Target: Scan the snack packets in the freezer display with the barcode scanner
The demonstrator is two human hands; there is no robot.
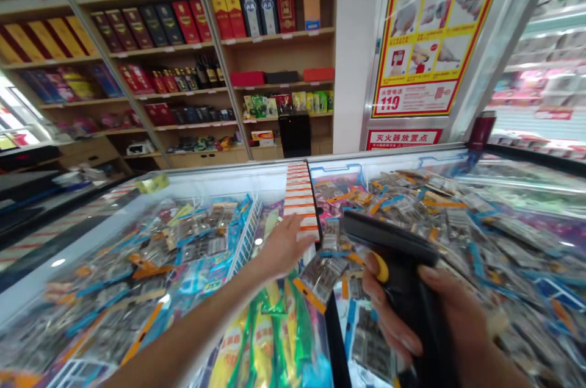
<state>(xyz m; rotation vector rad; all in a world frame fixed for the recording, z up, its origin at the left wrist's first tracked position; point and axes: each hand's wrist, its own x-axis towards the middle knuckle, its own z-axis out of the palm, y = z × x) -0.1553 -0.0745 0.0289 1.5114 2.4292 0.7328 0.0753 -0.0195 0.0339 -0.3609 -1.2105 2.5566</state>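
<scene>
My right hand point(394, 308) is wrapped round a black handheld barcode scanner point(394, 238), a finger at its yellow trigger point(381, 266). The scanner's head points to the left, over packets in the right part of the chest freezer. My left hand point(286, 243) reaches forward over the middle of the freezer, fingers stretched out and slightly blurred. It is at a strip of white and orange price labels point(300, 190); whether it touches the strip I cannot tell. Below it lie a clear packet with an orange edge point(320, 278) and yellow-green packages point(263, 339).
Chest freezer compartments hold many packets point(201, 232) on both sides, split by a white wire divider point(245, 241). Shelves of boxed goods point(274, 13) stand behind. A red fire-safety poster point(421, 40) hangs at the back. A dark red cylinder point(481, 130) stands on the freezer's rim.
</scene>
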